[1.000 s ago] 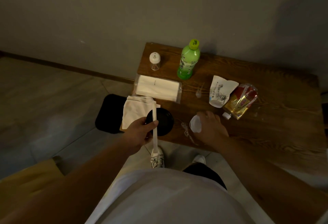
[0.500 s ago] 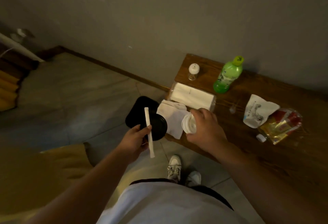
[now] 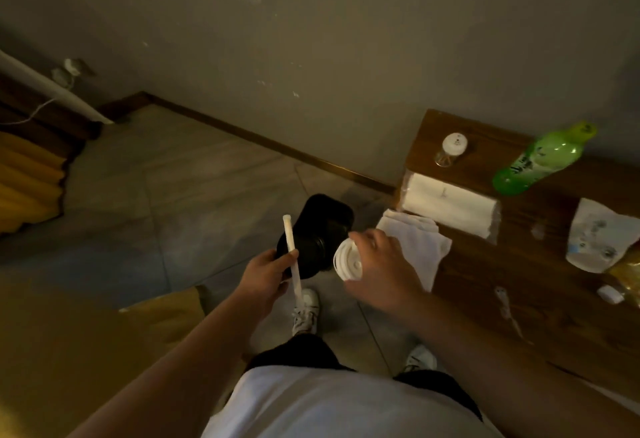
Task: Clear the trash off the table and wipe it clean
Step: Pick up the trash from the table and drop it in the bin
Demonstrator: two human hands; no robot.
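Left hand (image 3: pixel 265 276) clamped on two things at once: long thin white paper-wrapped stick (image 3: pixel 292 256), likely chopsticks or a straw, pinched by thumb, plus round black plastic lid or bowl (image 3: pixel 311 254) behind it. Stick's long axis near vertical in the head view, top end tilted slightly left and pointing away toward the wall, lower end hanging below the fist toward the floor. Both held off the table, over grey floor tiles just beside the table's left edge.

Right hand (image 3: pixel 379 266) curled around small round white plastic lid (image 3: pixel 348 260), ribbed with concentric rings, flat face turned left toward the black piece; nearly touching it, contact unclear. Lid also off the table edge.

Black rounded-rectangular plastic bin (image 3: pixel 327 212) on the floor beyond the hands, against the table's corner.

On dark wood-grain table (image 3: pixel 540 285): crumpled white cloth (image 3: pixel 420 241) draped over the near-left corner; white tissue pack in clear film (image 3: pixel 450 207) beside it, long axis along the left edge; small clear shaker with white cap (image 3: pixel 451 149) upright at far corner; green plastic bottle with yellow-green cap (image 3: pixel 540 162) standing near the wall; white crinkled printed pouch (image 3: pixel 601 236); yellow glossy wrapper (image 3: pixel 628 273) at frame edge; small white scrap (image 3: pixel 608 293); clear thin film strip (image 3: pixel 505 306) near the front edge.
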